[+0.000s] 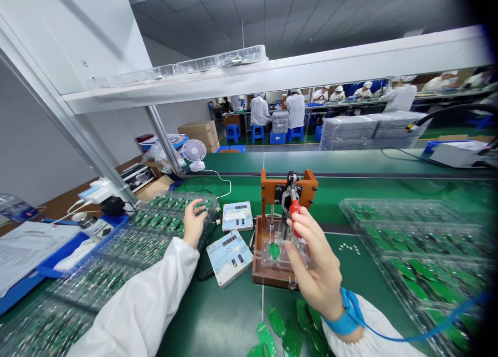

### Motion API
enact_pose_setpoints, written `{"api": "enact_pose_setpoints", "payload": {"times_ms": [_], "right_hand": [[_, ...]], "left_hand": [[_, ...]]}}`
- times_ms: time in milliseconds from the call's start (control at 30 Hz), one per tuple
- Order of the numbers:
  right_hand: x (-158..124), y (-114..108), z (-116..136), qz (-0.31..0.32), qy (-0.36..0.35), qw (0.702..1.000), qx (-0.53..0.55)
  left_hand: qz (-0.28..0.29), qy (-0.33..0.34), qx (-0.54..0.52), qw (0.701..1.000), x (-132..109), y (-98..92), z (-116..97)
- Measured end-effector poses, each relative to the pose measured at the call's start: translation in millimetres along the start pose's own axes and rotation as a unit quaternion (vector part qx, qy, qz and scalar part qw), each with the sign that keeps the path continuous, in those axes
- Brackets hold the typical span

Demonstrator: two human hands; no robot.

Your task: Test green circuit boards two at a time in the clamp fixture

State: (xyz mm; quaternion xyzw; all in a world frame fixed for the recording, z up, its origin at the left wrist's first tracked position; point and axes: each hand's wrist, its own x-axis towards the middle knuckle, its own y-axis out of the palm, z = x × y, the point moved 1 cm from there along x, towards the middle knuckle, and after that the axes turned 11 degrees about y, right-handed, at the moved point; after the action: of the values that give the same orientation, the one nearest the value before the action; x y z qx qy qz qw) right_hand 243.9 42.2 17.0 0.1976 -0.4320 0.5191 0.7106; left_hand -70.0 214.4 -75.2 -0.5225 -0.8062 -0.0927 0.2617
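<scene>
My right hand [317, 266] has its fingers around the red handle [294, 207] of a toggle clamp mounted on a small test fixture [268, 282]; the thumb points down beside it. Under the clamp, a green circuit board [274, 250] lies in the fixture's clear plate. My left hand [194, 223] is over the right edge of a clear tray [134, 243] filled with small green boards. Its fingers are bent and slightly apart, with nothing visible in them. Several loose green boards [276, 321] lie on the mat in front of the fixture.
Two meter boxes [230, 257] with displays stand left of the fixture. Stacked clear trays [392, 263] of green boards fill the right side. Small white pieces [349, 248] lie between. A white fan [194, 154] stands behind; a shelf [218, 82] crosses overhead. A blue cord [420, 333] trails from my right wrist.
</scene>
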Motion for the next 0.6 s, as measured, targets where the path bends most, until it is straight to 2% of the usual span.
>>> {"api": "enact_pose_setpoints", "payload": {"times_ms": [600], "right_hand": [[1.8, -0.8, 1.4, 0.005, 0.004, 1.000, 0.003]], "left_hand": [[0.016, 0.011, -0.023, 1.000, 1.0, 1.0, 1.4]]}}
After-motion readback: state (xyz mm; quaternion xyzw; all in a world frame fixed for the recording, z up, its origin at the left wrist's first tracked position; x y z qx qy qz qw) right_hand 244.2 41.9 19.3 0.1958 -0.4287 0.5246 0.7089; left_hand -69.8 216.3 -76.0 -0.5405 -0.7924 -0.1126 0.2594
